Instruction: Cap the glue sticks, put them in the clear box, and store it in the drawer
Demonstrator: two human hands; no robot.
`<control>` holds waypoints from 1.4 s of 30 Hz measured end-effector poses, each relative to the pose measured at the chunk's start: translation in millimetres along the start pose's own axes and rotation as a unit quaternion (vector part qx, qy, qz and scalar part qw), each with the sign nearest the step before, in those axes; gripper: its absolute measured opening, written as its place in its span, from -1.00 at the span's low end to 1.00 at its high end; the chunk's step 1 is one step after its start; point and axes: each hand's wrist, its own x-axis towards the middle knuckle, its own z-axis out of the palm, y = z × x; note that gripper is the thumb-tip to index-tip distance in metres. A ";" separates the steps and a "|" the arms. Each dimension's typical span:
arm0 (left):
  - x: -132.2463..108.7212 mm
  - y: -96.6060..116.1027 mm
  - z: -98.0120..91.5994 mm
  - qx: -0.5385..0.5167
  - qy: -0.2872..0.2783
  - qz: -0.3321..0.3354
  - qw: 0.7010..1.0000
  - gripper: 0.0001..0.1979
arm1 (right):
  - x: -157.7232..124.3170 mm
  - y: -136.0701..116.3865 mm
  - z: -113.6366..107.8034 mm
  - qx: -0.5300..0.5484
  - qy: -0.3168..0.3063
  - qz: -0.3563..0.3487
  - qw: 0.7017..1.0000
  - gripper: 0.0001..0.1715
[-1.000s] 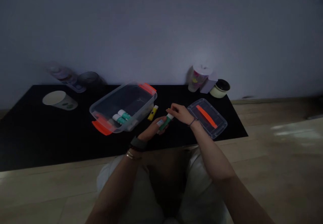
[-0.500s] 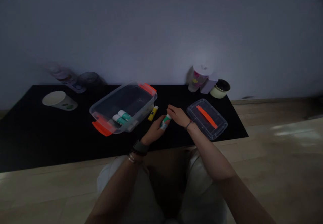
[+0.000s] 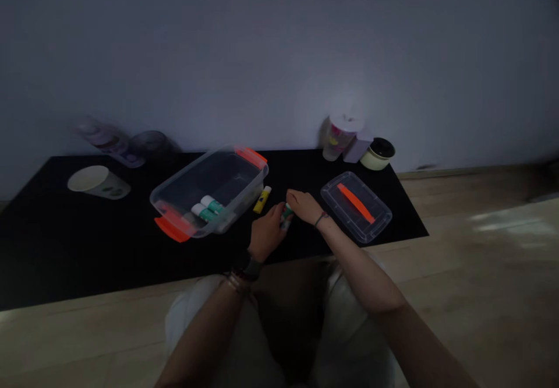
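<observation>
My left hand (image 3: 267, 233) is wrapped round a green glue stick (image 3: 287, 214), which stands nearly upright over the black mat (image 3: 87, 242). Pinched on the stick's white top end are the fingers of my right hand (image 3: 303, 206). A yellow glue stick (image 3: 262, 199) lies on the mat just left of my hands. Beside it sits a clear plastic box (image 3: 209, 193) with orange handles, holding two green glue sticks (image 3: 207, 208).
The box's clear lid (image 3: 356, 205) with an orange strip lies right of my hands. A paper cup (image 3: 98, 182) lies tipped at far left. Bottles (image 3: 113, 140) and a tumbler (image 3: 338, 136), a small box and a round pot (image 3: 379, 153) stand along the wall. Wooden floor surrounds the mat.
My left hand has turned the green glue stick from slanted to nearly upright and closed over it. My right hand stayed on its top end. The view shifted slightly.
</observation>
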 end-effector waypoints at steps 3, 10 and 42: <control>3.7 -0.7 -6.3 -0.054 0.006 0.006 0.999 -0.63 | -2.1 -3.3 -0.2 0.031 0.048 0.017 0.998 -0.65; 8.0 -3.3 -13.4 -0.449 -0.118 -0.033 0.885 -0.51 | -9.3 -3.7 -16.8 0.121 0.069 -0.117 0.983 -0.62; 7.7 -6.7 -2.4 -0.384 -0.098 -0.026 0.918 -0.58 | -4.0 -8.4 -12.7 -0.025 0.042 -0.017 0.999 -0.74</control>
